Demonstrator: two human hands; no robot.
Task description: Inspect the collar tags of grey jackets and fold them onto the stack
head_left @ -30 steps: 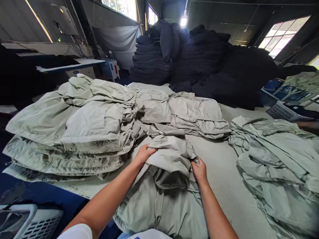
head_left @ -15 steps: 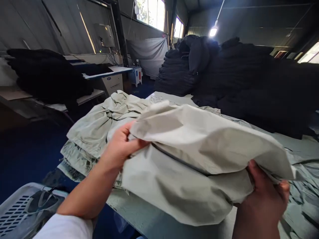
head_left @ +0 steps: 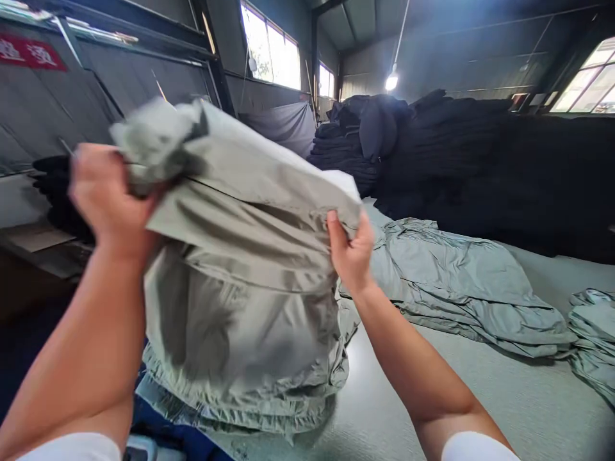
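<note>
A pale grey-green garment (head_left: 269, 186) is stretched between my two hands, its far part folded over and its lower part hanging. My left hand (head_left: 108, 195), blurred by motion, is closed on a bunched end at the left, raised highest. My right hand (head_left: 353, 246) pinches the other end, thumb on top. Beneath lies a stack of similar garments (head_left: 230, 410) with gathered, elastic-looking edges at the near side of the table. The held cloth hides most of the stack's top, and I cannot tell where one ends and the other begins.
More grey-green garments (head_left: 461, 282) lie in a flat pile on the pale table (head_left: 384, 390), with another pile (head_left: 596, 339) at the right edge. Tall stacks of dark clothing (head_left: 480, 166) stand behind. Part of a light basket (head_left: 148, 448) shows on the floor below.
Both hands have moved left with the garment, and the left hand has risen. My right hand now grips nearer the middle of the view. The view has turned slightly up.
</note>
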